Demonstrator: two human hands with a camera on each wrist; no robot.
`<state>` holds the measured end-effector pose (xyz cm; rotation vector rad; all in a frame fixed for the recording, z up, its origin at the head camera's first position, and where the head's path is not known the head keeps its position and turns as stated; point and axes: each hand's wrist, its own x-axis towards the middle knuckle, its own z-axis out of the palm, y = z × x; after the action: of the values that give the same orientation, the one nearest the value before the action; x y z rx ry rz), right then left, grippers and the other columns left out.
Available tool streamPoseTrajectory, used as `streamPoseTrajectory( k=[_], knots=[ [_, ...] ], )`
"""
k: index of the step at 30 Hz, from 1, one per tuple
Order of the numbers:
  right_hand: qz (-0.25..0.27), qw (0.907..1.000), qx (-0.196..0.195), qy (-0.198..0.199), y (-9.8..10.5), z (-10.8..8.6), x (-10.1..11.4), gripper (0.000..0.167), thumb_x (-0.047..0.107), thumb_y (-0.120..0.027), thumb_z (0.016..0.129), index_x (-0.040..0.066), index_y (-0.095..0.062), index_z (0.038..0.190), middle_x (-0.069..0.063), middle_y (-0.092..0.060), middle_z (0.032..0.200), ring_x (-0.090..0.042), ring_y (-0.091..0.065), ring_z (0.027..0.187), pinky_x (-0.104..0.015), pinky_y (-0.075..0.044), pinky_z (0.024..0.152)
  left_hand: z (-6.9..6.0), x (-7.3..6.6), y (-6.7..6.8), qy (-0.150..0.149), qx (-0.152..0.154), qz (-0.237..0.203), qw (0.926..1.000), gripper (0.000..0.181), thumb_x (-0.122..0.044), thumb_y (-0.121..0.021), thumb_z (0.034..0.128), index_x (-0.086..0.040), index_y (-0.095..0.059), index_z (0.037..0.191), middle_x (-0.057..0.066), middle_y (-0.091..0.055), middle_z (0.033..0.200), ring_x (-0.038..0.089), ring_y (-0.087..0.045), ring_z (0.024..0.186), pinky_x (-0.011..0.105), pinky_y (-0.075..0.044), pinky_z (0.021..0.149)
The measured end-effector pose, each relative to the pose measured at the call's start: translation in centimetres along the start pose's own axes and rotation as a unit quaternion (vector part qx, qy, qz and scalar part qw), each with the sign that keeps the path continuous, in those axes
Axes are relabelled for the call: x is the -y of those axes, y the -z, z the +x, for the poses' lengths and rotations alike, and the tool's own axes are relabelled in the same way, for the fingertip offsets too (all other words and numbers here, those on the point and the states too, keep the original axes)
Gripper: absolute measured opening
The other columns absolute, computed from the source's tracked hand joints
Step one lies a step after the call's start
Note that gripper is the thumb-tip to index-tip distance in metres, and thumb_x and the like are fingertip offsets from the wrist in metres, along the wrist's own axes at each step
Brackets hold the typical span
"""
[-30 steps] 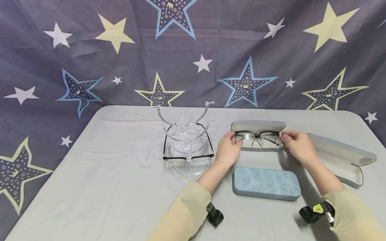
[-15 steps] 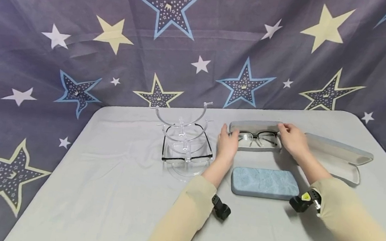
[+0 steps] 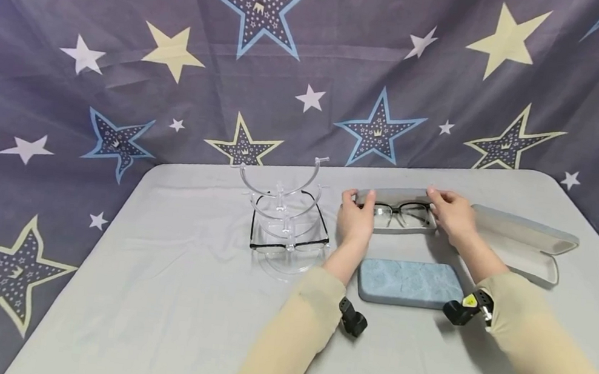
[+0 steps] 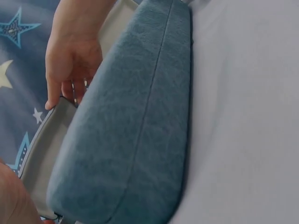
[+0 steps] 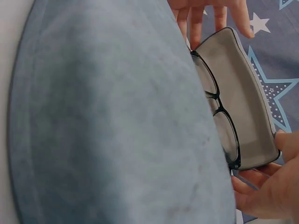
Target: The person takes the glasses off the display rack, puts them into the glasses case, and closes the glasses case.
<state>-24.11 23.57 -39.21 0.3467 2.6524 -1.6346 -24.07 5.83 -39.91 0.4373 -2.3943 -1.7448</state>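
Note:
A grey-lined glasses case (image 3: 397, 195) lies with its lid raised near the table's back. Black-framed glasses (image 3: 398, 212) sit inside it. At the case's left end is my left hand (image 3: 356, 220), its thumb and fingers spread around the lid's corner; the right wrist view shows these fingers straight. My right hand (image 3: 452, 215) grips the lid's right corner, with the thumb (image 5: 281, 139) on the edge and the fingers below it. A shut blue marbled glasses case (image 3: 411, 283) lies in front and fills much of both wrist views.
On the right, another glasses case (image 3: 523, 244) stands with its lid up. A clear tiered display stand (image 3: 289, 222) is on the left, bearing black-framed glasses (image 3: 271, 247). Behind the table (image 3: 155, 306) hangs a star-patterned cloth (image 3: 187, 108).
Both hands have left the ends of the glasses and moved up to the case's lid. The glasses now rest in the case. The right forearm has shifted left.

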Motion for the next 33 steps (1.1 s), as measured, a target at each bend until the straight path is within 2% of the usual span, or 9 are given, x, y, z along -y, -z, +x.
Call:
streamPoseTrajectory(
  k=[3,9,24,33],
  knots=[
    [0.001,1.0000,-0.009,0.000,-0.05,0.02,-0.08,0.076,0.057,-0.036,0.090,-0.001,-0.032,0.139,-0.025,-0.038,0.137,-0.038,-0.045,0.120,-0.047,-0.042,0.094,-0.03,-0.17,-0.24,-0.006,-0.019,0.010,0.9998,0.041,-0.046,-0.055,0.0869,-0.017,-0.051,0.115,0.009,-0.061,0.113,0.028,-0.058,0.102,0.040,-0.045,0.085],
    [0.003,0.9999,-0.014,0.007,-0.24,0.09,-0.21,0.072,0.053,-0.035,0.092,-0.001,-0.032,0.138,-0.025,-0.039,0.137,-0.039,-0.044,0.121,-0.048,-0.041,0.095,0.14,-0.22,-0.29,-0.013,-0.043,0.014,0.9989,0.031,-0.040,-0.057,0.0874,-0.015,-0.054,0.106,0.006,-0.063,0.104,0.026,-0.060,0.095,0.040,-0.046,0.079],
    [0.019,0.9998,-0.006,0.005,-0.13,-0.03,-0.40,0.069,0.050,-0.037,0.092,-0.001,-0.032,0.139,-0.025,-0.038,0.138,-0.040,-0.042,0.122,-0.048,-0.040,0.096,0.03,0.06,-0.19,-0.023,-0.045,0.025,0.9984,0.029,-0.040,-0.056,0.0877,-0.016,-0.054,0.104,0.006,-0.065,0.100,0.026,-0.061,0.090,0.041,-0.047,0.074],
    [0.019,0.9998,-0.009,-0.002,-0.23,0.03,-0.37,0.069,0.051,-0.037,0.092,0.000,-0.031,0.139,-0.024,-0.037,0.138,-0.039,-0.043,0.122,-0.047,-0.040,0.096,0.12,0.07,0.15,-0.022,-0.034,0.032,0.9987,0.028,-0.039,-0.057,0.0876,-0.017,-0.054,0.105,0.005,-0.065,0.098,0.025,-0.061,0.086,0.040,-0.047,0.070]
  ],
)
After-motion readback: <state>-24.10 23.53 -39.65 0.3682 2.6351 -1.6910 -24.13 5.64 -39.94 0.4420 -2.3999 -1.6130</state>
